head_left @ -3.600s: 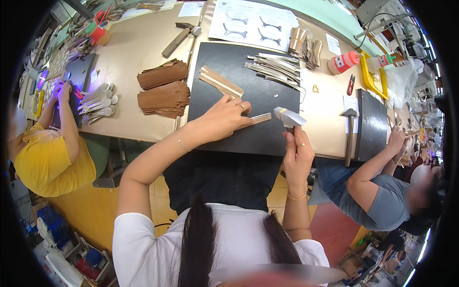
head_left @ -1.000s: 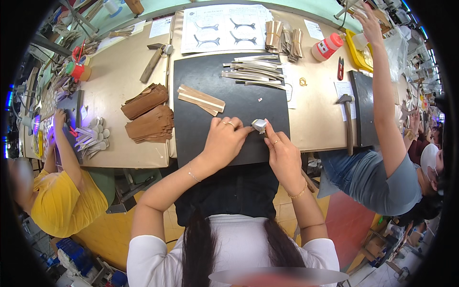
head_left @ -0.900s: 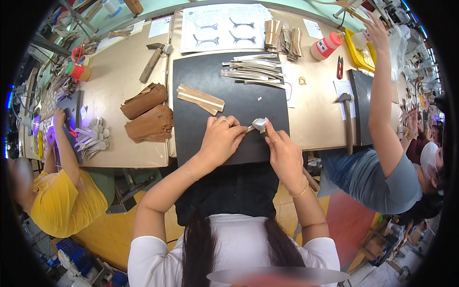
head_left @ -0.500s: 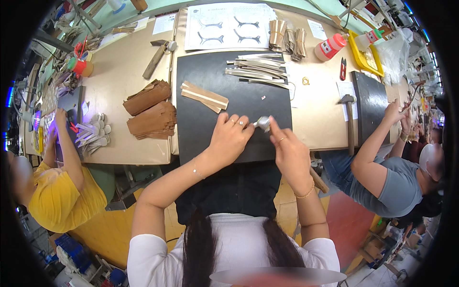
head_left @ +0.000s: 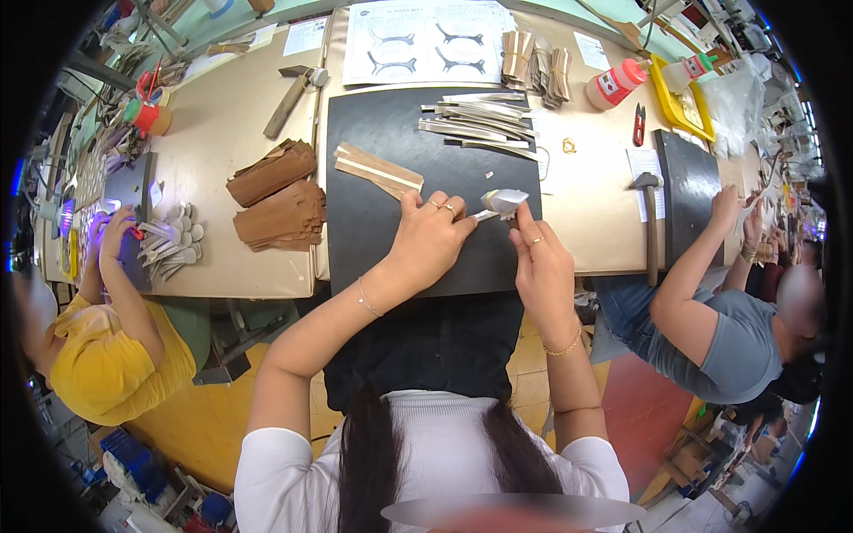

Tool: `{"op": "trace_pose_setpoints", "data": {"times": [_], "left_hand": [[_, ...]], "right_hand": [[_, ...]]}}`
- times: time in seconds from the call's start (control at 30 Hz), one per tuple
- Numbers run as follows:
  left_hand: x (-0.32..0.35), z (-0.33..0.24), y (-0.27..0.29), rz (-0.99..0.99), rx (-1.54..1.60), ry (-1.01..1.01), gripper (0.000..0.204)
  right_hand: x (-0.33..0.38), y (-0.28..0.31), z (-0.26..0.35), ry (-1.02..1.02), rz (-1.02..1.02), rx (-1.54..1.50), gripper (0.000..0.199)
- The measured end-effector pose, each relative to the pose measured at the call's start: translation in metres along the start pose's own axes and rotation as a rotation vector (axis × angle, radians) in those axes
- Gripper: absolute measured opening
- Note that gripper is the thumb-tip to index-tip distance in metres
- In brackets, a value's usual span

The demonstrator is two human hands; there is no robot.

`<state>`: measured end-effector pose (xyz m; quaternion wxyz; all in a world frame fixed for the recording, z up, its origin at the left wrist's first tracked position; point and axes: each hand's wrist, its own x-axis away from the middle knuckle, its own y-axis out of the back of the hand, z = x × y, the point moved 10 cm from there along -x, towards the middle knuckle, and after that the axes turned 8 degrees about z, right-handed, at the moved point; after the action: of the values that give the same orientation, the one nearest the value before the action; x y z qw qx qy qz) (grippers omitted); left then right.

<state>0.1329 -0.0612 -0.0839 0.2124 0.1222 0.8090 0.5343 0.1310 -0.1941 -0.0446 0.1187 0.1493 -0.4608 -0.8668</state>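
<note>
Both of my hands hold one pale silvery strip (head_left: 504,202) with a broad, folded-looking end, above the black mat (head_left: 355,226). My left hand (head_left: 431,244) is closed, pinching the narrow part between thumb and fingers. On the broad end, my right hand (head_left: 544,266) is closed, its index finger against the edge and its thumb beneath. Just beyond my left hand lie brown strips (head_left: 378,169) with a cream band. A loose pile of silvery strips (head_left: 480,122) rests at the mat's far right.
Left of the mat are stacked brown pieces (head_left: 280,218) and a hammer (head_left: 293,102). A pattern sheet (head_left: 426,44), strip bundles (head_left: 533,67), a red bottle (head_left: 617,84), red snips (head_left: 639,124) and another hammer (head_left: 651,222) surround it. People sit on both sides.
The strip's broad end has turned and shows larger and clearer between my hands. My right hand has shifted slightly, its fingers now under and beside that end. My left hand keeps its pinch.
</note>
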Motion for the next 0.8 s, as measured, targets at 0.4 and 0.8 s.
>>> {"op": "trace_pose_setpoints", "data": {"times": [0.4,0.8], "left_hand": [[0.006,-0.004,0.002,-0.023,0.004,-0.002,0.016],[0.016,-0.005,0.007,-0.004,-0.102,-0.017,0.015]], "right_hand": [[0.001,-0.014,-0.002,-0.04,0.079,0.09,0.046],[0.002,-0.019,0.011,-0.014,0.139,0.106,0.047]]}}
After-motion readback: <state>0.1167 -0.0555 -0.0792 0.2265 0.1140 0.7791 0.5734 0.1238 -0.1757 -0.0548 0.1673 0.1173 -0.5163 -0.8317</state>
